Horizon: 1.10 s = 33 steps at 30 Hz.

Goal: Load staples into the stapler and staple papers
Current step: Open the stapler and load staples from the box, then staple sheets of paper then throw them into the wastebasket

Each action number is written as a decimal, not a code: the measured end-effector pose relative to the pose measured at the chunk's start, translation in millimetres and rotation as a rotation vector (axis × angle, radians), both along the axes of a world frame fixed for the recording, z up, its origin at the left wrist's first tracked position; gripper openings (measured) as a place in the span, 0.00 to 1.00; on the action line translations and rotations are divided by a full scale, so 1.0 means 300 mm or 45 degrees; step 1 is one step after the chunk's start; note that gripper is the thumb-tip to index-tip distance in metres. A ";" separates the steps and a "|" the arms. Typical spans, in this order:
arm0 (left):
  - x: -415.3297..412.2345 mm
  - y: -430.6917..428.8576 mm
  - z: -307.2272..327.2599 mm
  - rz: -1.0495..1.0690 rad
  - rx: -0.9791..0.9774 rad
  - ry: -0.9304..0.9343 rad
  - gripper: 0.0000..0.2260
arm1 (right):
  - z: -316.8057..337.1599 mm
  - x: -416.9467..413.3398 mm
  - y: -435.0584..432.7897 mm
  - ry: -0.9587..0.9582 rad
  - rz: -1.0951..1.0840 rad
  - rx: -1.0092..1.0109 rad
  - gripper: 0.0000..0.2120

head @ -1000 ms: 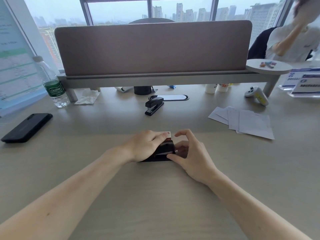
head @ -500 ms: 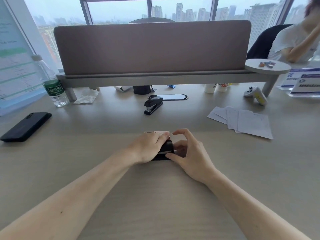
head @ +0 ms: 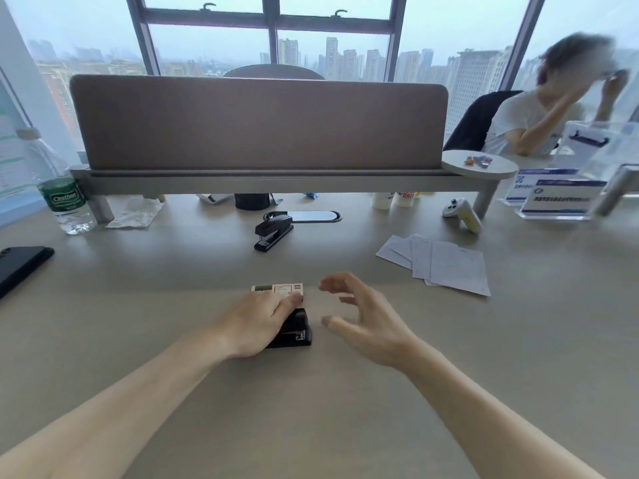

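Left hand [head: 257, 321] pressing down on stapler [head: 294, 330], right hand [head: 363, 318] beside it, grip wide

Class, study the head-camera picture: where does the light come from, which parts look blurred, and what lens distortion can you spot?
Head view: soft, hazy daylight enters through the window behind the desk divider, so shadows on the desk are faint; the right hand is motion-blurred, as is the person at far right; the wide-angle lens bows the divider's top edge and splays the window frames outward.

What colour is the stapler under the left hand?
Black stapler, seen in the head view, under the left hand.
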<state>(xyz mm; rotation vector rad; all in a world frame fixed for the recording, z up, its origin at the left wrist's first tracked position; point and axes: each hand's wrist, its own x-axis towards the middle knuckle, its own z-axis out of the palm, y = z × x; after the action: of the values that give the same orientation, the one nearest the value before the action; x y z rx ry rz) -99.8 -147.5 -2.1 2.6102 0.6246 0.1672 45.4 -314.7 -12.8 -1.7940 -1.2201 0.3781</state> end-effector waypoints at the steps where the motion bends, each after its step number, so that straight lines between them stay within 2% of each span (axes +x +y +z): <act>1: -0.003 -0.002 -0.001 -0.002 -0.016 -0.003 0.27 | 0.033 0.058 -0.018 0.006 -0.075 -0.016 0.17; 3: -0.009 -0.004 0.002 -0.003 -0.045 -0.018 0.25 | 0.091 0.201 -0.065 -0.004 -0.370 -0.014 0.09; 5: -0.013 0.005 0.001 -0.018 -0.014 -0.042 0.23 | 0.111 0.355 -0.122 -0.078 -0.771 -0.037 0.10; 7: -0.009 0.014 0.003 -0.028 0.072 -0.088 0.21 | 0.088 0.491 -0.188 -0.041 -1.078 -0.129 0.18; 10: 0.015 0.007 0.011 -0.034 0.049 -0.193 0.19 | 0.030 0.613 -0.266 0.126 -1.281 -0.394 0.36; 12: 0.039 -0.013 0.018 -0.068 0.042 -0.227 0.18 | 0.005 0.648 -0.286 0.165 -1.309 -0.477 0.44; 15: 0.077 -0.050 0.019 -0.124 0.054 -0.229 0.15 | -0.010 0.663 -0.285 0.169 -1.263 -0.539 0.45; 18: 0.111 -0.077 0.016 -0.177 0.062 -0.236 0.13 | -0.010 0.682 -0.289 0.161 -1.217 -0.635 0.34; 21: 0.127 -0.085 0.010 -0.206 0.068 -0.261 0.13 | -0.010 0.695 -0.304 0.203 -1.182 -0.619 0.22; 25: 0.132 -0.090 0.025 -0.219 0.107 -0.325 0.11 | -0.007 0.655 -0.332 0.163 -1.230 -0.330 0.19; 28: 0.132 -0.086 0.048 -0.230 0.075 -0.409 0.10 | 0.020 0.608 -0.348 0.003 -1.218 -0.034 0.10; 30: 0.133 -0.090 0.078 -0.201 0.006 -0.481 0.09 | 0.059 0.571 -0.345 -0.051 -1.148 0.184 0.05; 33: 0.141 -0.107 0.131 -0.064 -0.084 -0.636 0.05 | 0.146 0.498 -0.316 0.066 -0.891 0.387 0.03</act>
<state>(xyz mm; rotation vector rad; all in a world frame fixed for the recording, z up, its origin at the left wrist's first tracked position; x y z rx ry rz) -57.6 -179.7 37.3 2.3804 0.3758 0.7400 194.7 -409.4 30.9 -1.7944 -0.5149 -0.1567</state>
